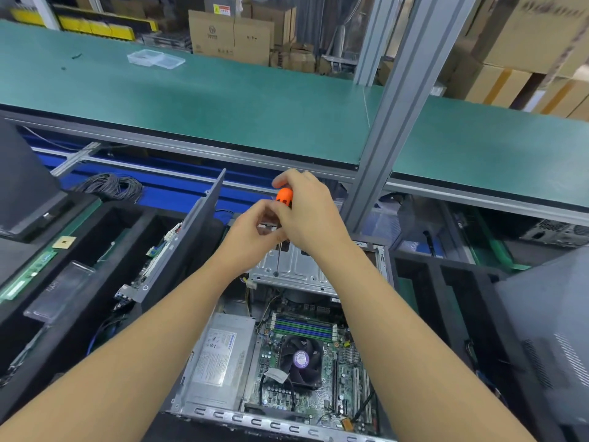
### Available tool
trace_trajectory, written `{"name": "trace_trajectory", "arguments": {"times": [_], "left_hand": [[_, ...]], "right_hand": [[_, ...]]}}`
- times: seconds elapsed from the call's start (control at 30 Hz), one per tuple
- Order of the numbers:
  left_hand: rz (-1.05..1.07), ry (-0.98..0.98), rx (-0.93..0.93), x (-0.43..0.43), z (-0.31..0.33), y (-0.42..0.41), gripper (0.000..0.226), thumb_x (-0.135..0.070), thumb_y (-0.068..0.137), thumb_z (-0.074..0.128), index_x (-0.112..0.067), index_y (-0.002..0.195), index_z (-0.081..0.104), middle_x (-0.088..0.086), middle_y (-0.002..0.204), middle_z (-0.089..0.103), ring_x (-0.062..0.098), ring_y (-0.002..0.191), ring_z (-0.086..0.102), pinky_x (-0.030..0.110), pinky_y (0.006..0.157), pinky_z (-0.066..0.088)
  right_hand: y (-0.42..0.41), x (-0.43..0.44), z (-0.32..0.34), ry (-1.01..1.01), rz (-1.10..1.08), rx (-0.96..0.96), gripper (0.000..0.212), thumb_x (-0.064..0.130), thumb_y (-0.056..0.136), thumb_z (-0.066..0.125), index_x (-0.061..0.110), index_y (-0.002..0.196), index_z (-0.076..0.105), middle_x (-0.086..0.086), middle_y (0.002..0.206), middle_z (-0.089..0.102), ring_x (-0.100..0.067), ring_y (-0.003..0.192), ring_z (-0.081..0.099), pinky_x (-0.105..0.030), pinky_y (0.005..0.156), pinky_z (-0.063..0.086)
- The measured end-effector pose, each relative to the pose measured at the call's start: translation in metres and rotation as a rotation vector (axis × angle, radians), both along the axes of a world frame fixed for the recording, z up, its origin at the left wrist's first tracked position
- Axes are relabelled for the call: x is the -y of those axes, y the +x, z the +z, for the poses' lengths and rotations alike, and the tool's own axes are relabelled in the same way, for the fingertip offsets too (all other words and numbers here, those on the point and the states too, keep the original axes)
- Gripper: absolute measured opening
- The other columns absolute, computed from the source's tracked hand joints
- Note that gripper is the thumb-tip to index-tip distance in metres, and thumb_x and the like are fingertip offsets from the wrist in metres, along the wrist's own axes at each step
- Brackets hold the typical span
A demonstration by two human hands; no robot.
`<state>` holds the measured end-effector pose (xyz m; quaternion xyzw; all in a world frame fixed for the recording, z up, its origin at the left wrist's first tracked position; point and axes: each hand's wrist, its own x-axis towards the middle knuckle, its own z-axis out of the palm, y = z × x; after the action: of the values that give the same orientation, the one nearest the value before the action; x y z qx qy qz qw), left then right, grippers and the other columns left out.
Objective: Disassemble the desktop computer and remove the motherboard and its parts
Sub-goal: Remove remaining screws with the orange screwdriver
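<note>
Standing nearly upright, the screwdriver (284,196) has an orange handle and a thin dark shaft (278,256) whose tip meets the drive cage (296,272). The right hand (306,215) is clenched round the top of the handle. The left hand (251,231) pinches the tool lower down, where handle and shaft join; the exact contact is partly hidden by the right hand.

The case (255,421) lies open on its side, close to the person, between both forearms. Its near rim is bare grey metal with a row of slots. The silver cage sits at its far end. Inside, on the left, is a grey power supply (216,352) with a white label. To its right lies the green motherboard (280,397), still in the case. A black fan (301,358) with a purple hub sits on it, and green and blue memory slots (302,327) lie just beyond the fan. White card slots run along the board's right side.

A black foam tray (63,339) stands left of the case. Its far-left compartment holds a green memory stick (28,277), and a small beige chip (64,242) rests on the rim beside it. A clear plastic lid (60,288) lies in the next compartment. A grey panel (194,231) stands on edge at the tray's right side, with circuit boards (159,256) leaning just behind it.

On the green bench (223,100) beyond, a clear box (156,59) sits alone. Its contents cannot be made out.
</note>
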<state>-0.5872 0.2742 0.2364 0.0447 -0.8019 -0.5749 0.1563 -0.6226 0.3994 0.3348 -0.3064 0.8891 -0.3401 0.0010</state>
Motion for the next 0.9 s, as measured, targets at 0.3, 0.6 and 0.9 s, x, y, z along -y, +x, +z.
{"name": "trace_trajectory", "arguments": {"times": [0.3, 0.6, 0.9], "left_hand": [[0.137, -0.094, 0.04, -0.014, 0.004, 0.002, 0.021, -0.035, 0.074, 0.067, -0.031, 0.086, 0.05, -0.028, 0.07, 0.062, -0.012, 0.066, 0.057, 0.004, 0.054, 0.041], [-0.053, -0.01, 0.023, 0.0, 0.008, 0.004, 0.023, -0.03, 0.083, 0.071, -0.032, 0.105, 0.064, -0.008, 0.098, 0.071, 0.005, 0.093, 0.067, 0.023, 0.081, 0.056], [-0.072, -0.051, -0.017, 0.008, 0.016, 0.001, 0.03, -0.02, 0.077, 0.079, -0.04, 0.087, 0.06, -0.021, 0.082, 0.067, -0.005, 0.076, 0.062, 0.009, 0.068, 0.048]], "right_hand": [[0.006, -0.005, -0.002, -0.112, 0.064, 0.153, 0.012, 0.024, 0.089, 0.064, 0.027, 0.1, 0.064, 0.007, 0.106, 0.059, -0.009, 0.091, 0.054, -0.025, 0.073, 0.045], [0.004, 0.001, -0.002, -0.072, -0.118, 0.029, 0.025, 0.014, 0.093, 0.06, 0.02, 0.117, 0.06, 0.002, 0.114, 0.055, -0.012, 0.095, 0.05, -0.018, 0.07, 0.033], [0.013, 0.008, -0.002, -0.044, -0.186, 0.044, 0.014, 0.03, 0.089, 0.064, 0.027, 0.103, 0.064, 0.003, 0.108, 0.056, -0.013, 0.095, 0.052, -0.015, 0.065, 0.037]]}}
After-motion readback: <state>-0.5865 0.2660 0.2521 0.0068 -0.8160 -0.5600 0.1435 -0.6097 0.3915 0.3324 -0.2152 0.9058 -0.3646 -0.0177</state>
